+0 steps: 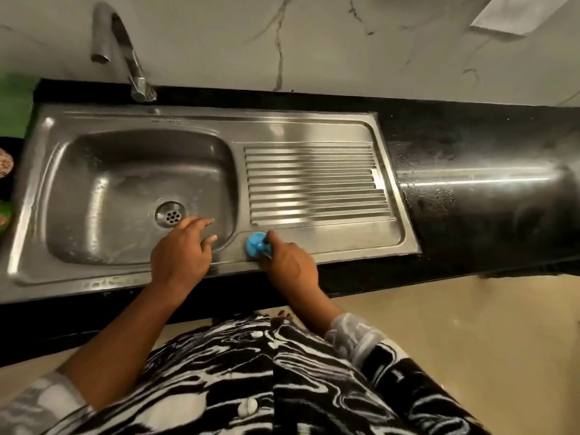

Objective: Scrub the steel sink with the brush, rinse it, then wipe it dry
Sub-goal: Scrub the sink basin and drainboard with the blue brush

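Steel sink (345, 243) is seemingly being scrubbed at lower centre: brush (255, 243) being gripped by right hand (292, 265), left hand (182, 246) being held spread; drainboard (314, 183) strokes seem needed next.

Black counter (470, 189), marbled white wall (314, 42), green object at left edge (12, 102), beige floor (470, 340)

This is a kitchen, most likely in a home. A steel sink (219, 120) fills the middle left of the frame, with a deep basin, a round perforated drain (170, 214) and a ribbed drainboard (314, 183) to its right. It is set into a glossy black stone counter (486, 146) that runs off to the right edge. A curved metal tap (125, 51) rises at upper left against a white marble-veined wall (345, 42), and pale beige floor (470, 340) shows at lower right
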